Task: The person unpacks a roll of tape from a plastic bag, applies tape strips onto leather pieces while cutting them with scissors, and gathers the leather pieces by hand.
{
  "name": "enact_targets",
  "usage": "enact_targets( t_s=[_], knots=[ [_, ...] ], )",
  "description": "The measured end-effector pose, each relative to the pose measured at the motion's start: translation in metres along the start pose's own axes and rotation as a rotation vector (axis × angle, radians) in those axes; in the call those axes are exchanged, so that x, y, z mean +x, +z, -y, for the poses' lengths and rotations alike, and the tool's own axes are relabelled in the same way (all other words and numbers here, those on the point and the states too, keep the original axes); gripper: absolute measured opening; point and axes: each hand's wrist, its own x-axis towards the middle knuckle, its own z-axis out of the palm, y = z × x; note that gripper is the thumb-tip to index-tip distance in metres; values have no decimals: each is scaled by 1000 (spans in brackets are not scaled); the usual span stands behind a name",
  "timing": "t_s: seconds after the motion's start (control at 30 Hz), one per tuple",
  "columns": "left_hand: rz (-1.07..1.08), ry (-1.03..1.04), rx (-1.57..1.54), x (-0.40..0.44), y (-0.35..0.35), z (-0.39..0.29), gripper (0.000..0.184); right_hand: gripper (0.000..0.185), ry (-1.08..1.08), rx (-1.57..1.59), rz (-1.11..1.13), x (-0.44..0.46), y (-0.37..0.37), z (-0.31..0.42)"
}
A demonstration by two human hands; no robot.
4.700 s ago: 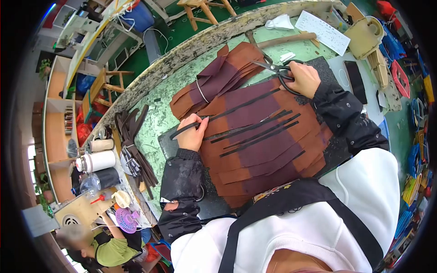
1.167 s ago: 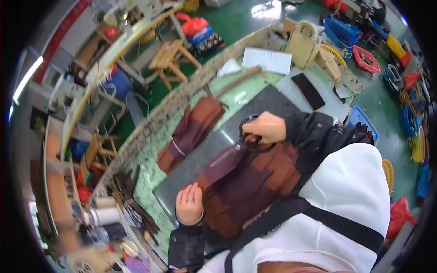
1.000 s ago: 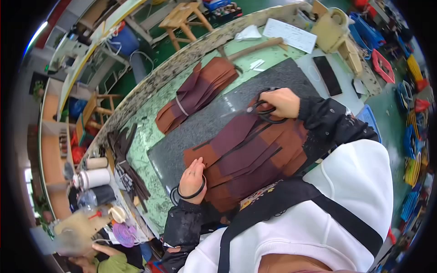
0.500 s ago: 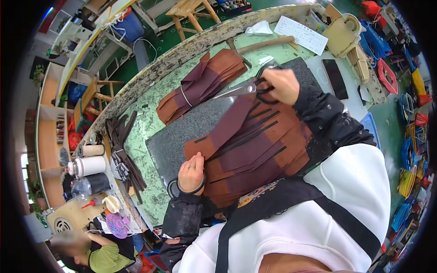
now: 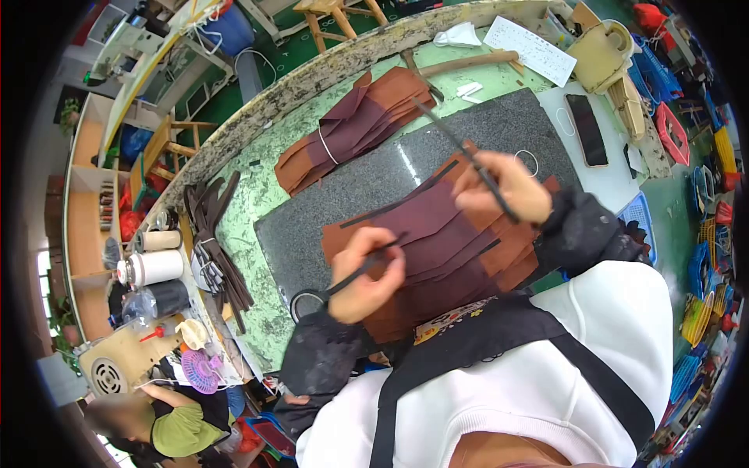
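Note:
My left hand (image 5: 367,274) is closed, pinching a narrow black strip (image 5: 351,279) above the near left of the leather pieces. Close to that wrist is a black roll (image 5: 295,306), apparently tape. My right hand (image 5: 507,187) grips scissors (image 5: 449,134), seen nearly edge-on, with the blades towards the far side. Beneath both hands fan out overlapping brown and maroon leather pieces (image 5: 425,222), several with black strips along them. They rest on a dark stone slab (image 5: 292,242). Beyond the slab lies a bundle of similar pieces (image 5: 351,129), tied with a white band.
A hammer (image 5: 468,62) and a written sheet (image 5: 530,51) lie at the back of the green table (image 5: 234,269). A phone (image 5: 585,129) is on the right. Dark straps (image 5: 214,234) and a white flask (image 5: 148,271) are on the left. Another person (image 5: 183,425) sits at lower left.
My left hand has lifted off the leather and now holds a black strip. My right hand has moved nearer to me, turning the scissors edge-on. The top leather piece now lies lower among the others.

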Motion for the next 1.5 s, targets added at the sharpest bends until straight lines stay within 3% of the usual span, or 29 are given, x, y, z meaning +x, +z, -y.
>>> enact_targets(
  t_s=[0.03, 0.13, 0.2, 0.23, 0.3, 0.37, 0.4, 0.47, 0.53, 0.67, 0.8, 0.9, 0.97, 1.03, 1.07, 1.13, 1.3, 1.5],
  knots=[
    [36, 26, -30, 8, 15, -4, 22, 26, 65, 227, 118, -2, 14, 8],
    [93, 59, -35, 14, 34, -8, 30, 24, 109, 455, 147, -6, 44, 2],
    [56, 11, 266, 10, 30, -25, 36, 24, 118, 641, 56, -8, 45, 3],
    [54, 0, 265, 10, 21, -23, 36, 25, 94, 583, 36, -5, 34, -5],
    [-107, 52, 1063, 11, -19, -16, 46, 25, 31, 460, -51, 0, 3, -2],
    [-320, 259, 1216, -1, -56, 18, 39, 25, -94, 155, -133, 13, -24, -13],
    [-319, 260, 1212, -7, -69, 27, 39, 25, -92, 152, -135, 19, -26, -16],
    [-247, -410, -124, -11, -82, 35, 29, 26, 32, 87, -199, 33, -35, -26],
    [-243, -228, 146, -6, -74, 52, 21, 26, 31, -20, -191, 41, -35, -41],
    [-231, -318, 261, 0, -62, 70, 20, 29, 42, -346, -197, 49, -29, -69],
    [-198, -36, 719, 5, -49, 74, 20, 28, -264, -1058, -201, 50, -27, -75],
    [-148, -74, 654, 8, -56, 69, 20, 29, -270, -1099, -346, 53, -32, -48],
    [-94, -126, 589, 4, -59, 66, 20, 42, 82, -297, 201, 39, -22, -9],
    [-80, -188, 549, 4, -65, 68, 20, 64, 385, 316, 666, 22, 2, 10],
    [-65, -237, 497, 7, -69, 72, 21, 88, 754, 510, 832, 17, 24, 12],
    [-35, -338, 382, 11, -73, 78, 22, 90, 983, 719, 1010, 11, 59, -2],
    [5, -378, 400, 11, -77, 83, 23, 81, 994, 792, 1006, 19, 113, -12],
    [-22, -355, 285, 9, -76, 86, 23, 71, 894, 679, 819, 12, 91, -2]
  ],
)
